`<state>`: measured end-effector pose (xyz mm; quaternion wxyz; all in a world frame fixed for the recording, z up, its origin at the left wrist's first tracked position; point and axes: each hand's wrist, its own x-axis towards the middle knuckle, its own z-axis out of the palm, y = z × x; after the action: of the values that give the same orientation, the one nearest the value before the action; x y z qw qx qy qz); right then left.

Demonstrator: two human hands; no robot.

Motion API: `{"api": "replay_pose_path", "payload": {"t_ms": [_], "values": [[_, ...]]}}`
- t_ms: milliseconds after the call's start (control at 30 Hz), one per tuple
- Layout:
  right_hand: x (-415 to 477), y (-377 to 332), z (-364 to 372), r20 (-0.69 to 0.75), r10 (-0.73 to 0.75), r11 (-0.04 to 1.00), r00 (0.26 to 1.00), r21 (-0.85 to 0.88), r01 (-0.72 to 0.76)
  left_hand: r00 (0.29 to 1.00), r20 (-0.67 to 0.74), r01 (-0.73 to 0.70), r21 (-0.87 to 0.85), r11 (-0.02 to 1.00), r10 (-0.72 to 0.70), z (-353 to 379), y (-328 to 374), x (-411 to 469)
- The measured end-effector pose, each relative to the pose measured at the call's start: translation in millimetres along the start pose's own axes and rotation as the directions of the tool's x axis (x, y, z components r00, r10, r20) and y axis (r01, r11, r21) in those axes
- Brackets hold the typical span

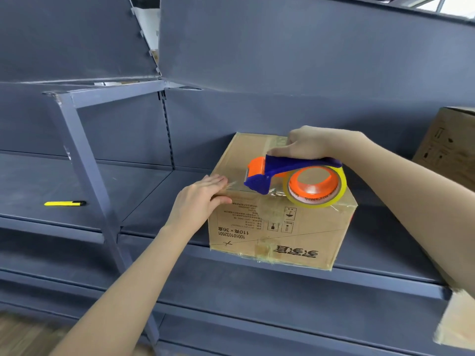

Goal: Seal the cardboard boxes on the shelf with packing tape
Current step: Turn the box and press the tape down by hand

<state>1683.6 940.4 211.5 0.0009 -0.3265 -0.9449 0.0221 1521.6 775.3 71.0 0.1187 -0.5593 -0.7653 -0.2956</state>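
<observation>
- Running a strip over the top of the brown cardboard box [280,222] on the grey metal shelf [154,186], so mid-seal by the look of it, not finished.
- Already showing shiny tape on the far part of the lid and along the bottom edge of the front face. Can't tell whether the whole top seam is covered, being partly hidden under the dispenser.
- Right grip [305,146] clenched round the handle of the blue-and-orange tape dispenser [272,173], holding it over the box top with the blade end pointing left, toward the near left corner.
- Roll of clear packing tape [317,187] sitting on the orange hub, over the near right part of the lid.
- Left grip [203,199] flat and released, fingers laid on the top edge at the near left corner, thumb against the front face, apparently pinning down the loose tape end just beside the blade.
- Short bit of tape stretched between those fingers and the blade, so probably just needing a tear-off, guessing here.
- Likely left to do: second cardboard box [449,150] off to the right, well apart from both grips, no telling whether taped.
- Yellow utility knife [64,203] lying on the shelf far left, untouched.
</observation>
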Motion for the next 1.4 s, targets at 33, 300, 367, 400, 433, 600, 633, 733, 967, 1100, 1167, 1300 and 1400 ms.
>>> {"api": "replay_pose_path", "payload": {"t_ms": [33,300,367,400,433,600,633,733,967,1100,1167,1300,1400], "values": [[-2.2,4.1,-0.2,0.004,-0.002,1.0,1.0,0.017,0.002,1.0,-0.004,-0.006,0.01,1.0,0.006,-1.0,-0.6,0.2],[-4.4,8.8,-2.3,0.018,-0.026,0.994,1.0,0.104,0.024,0.998,0.037,0.045,0.188,0.981,-0.053,-9.3,12.8,4.2],[-4.2,10.1,-4.1,0.013,-0.021,0.993,1.0,0.115,0.02,0.996,0.05,0.051,0.28,0.959,-0.068,-11.9,30.4,5.8],[-4.4,10.9,-4.3,0.01,-0.019,0.993,1.0,0.121,0.018,0.997,0.02,0.06,0.274,0.96,-0.068,-12.9,44.1,5.5],[-4.6,11.5,-4.2,0.013,-0.017,0.992,1.0,0.126,0.015,0.998,-0.042,0.058,0.235,0.97,-0.05,-13.3,58.1,5.7],[-4.3,8.8,-3.8,0.034,-0.041,0.988,0.999,0.148,0.036,0.949,-0.307,-0.045,0.102,0.994,0.074,-10.7,106.1,25.1],[-3.7,8.4,-3.5,0.032,-0.051,0.987,0.998,0.154,0.045,0.947,-0.311,-0.056,0.096,0.994,0.084,-10.3,109.6,29.4],[-2.7,9.4,-2.7,0.045,-0.072,0.986,0.996,0.157,0.064,0.964,-0.262,-0.037,0.058,0.998,0.051,-6.9,112.5,35.0],[-15.7,12.2,-17.2,0.21,-0.206,0.975,0.956,0.129,0.182,0.933,-0.346,-0.1,0.031,0.994,0.105,2.3,110.8,35.7],[-23.6,7.7,-26.8,0.317,-0.201,0.971,0.927,-0.061,0.232,0.929,-0.349,-0.117,0.044,0.992,0.125,5.0,107.7,36.9],[-27.6,4.3,-22.9,0.283,-0.158,0.958,0.946,-0.187,0.216,0.944,-0.319,-0.091,0.001,0.996,0.087,7.3,105.7,36.5],[-35.5,-0.8,1.7,-0.04,-0.195,0.905,0.98,-0.392,0.164,0.946,-0.313,-0.102,-0.032,0.994,0.087,10.8,99.8,33.8],[-36.7,7.8,7.6,-0.166,-0.257,0.903,0.952,-0.392,0.175,0.944,-0.307,-0.155,-0.095,0.983,0.12,13.1,88.2,25.9]]}}
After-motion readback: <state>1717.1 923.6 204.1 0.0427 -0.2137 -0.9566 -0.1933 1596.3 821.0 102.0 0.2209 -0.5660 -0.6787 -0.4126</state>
